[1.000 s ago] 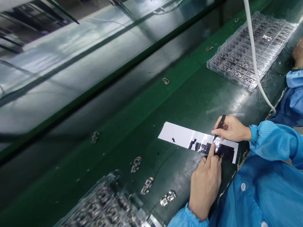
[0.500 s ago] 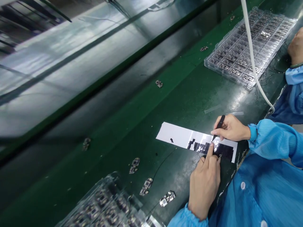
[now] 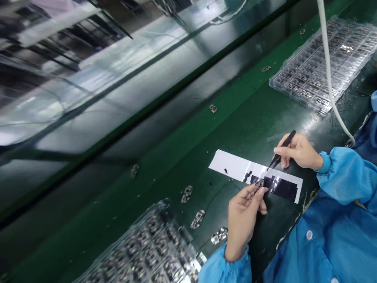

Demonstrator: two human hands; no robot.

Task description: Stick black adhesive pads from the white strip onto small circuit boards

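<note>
My right hand point(image 3: 302, 151) holds black tweezers point(image 3: 285, 146), their tips apart and just over a white backing sheet point(image 3: 231, 162). Black adhesive pieces point(image 3: 284, 188) cover much of the sheet's near right part, and one small black piece point(image 3: 226, 171) sits alone toward its left end. My left hand point(image 3: 243, 214) pinches a small circuit board point(image 3: 259, 183) between thumb and fingers, above the sheet's near edge. Part of the board is hidden by the fingers.
Loose circuit boards point(image 3: 197, 218) lie left of my left hand, one with a thin wire. A clear tray of boards point(image 3: 153, 251) stands at the near left, another clear tray point(image 3: 312, 67) at the far right. A white cable point(image 3: 327, 67) hangs before it.
My left hand has gone from a finger pressed on the sheet to pinching the circuit board above it. My right hand has drawn the tweezers up and back. The view has shifted.
</note>
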